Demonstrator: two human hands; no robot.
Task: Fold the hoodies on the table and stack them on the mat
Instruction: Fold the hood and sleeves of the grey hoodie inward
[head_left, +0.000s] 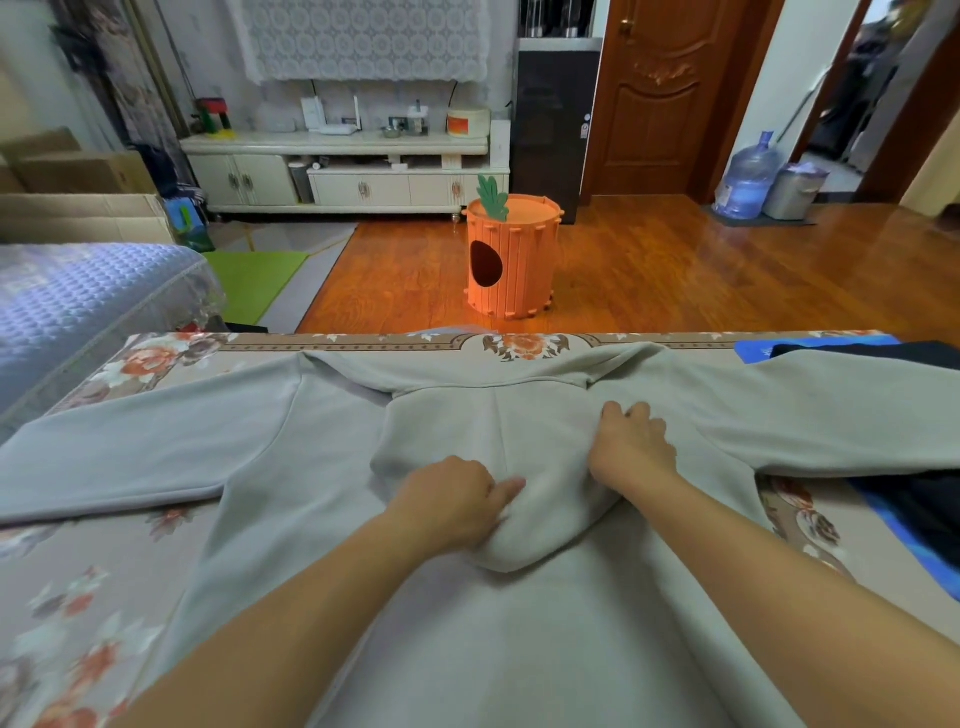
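A grey hoodie (467, 623) is lying spread flat across the floral bench (104, 597), sleeves out to both sides, its hood (493, 467) folded down onto the back. The left hand (452, 501) is pinching the hood's lower fold; the right hand (631, 444) is pressing with curled fingers, grip unclear. Smoothing looks underway; next, sleeves probably need folding inward. The blue mat (753, 351) is waiting at the right under dark clothing (883, 353).

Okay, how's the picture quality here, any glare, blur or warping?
Head view: wide-angle bending curves the table edge; glare streaks the wood floor; the near tablecloth corners smear soft; the grey hoodie and both hands, left and right, stay fairly sharp.
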